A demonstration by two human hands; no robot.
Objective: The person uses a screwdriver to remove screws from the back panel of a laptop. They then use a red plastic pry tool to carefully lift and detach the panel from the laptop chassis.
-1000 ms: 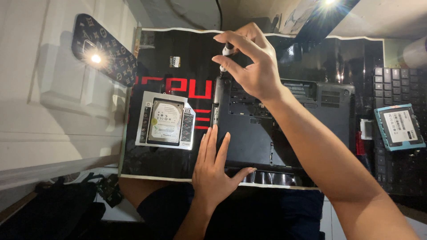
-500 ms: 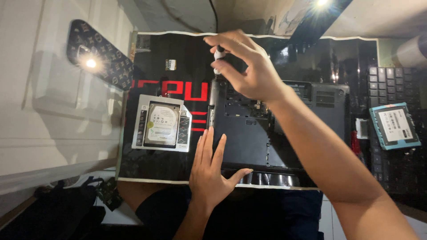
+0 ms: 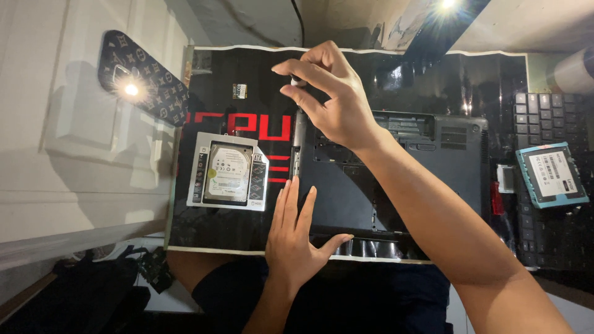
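Black desk mat [image 3: 247, 235] with red lettering covers the bench, and on it lies an upturned dark laptop [image 3: 396, 185]. Right hand [image 3: 331, 99] has its fingers pinched together on the top of a slim screwdriver [image 3: 299, 133] standing at the laptop's left edge, while left hand [image 3: 297, 232] lies flat, fingers apart, on the laptop's near left corner. Just left of the laptop sits a hard drive in a silver caddy [image 3: 228, 171]; a blue-rimmed solid-state drive [image 3: 552, 174] rests on a keyboard [image 3: 547, 124] at the bench's right edge.

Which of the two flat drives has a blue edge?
The small flat drive lying on the black keyboard, far right. The other, a silver hard drive, sits in a grey metal tray left of the laptop.
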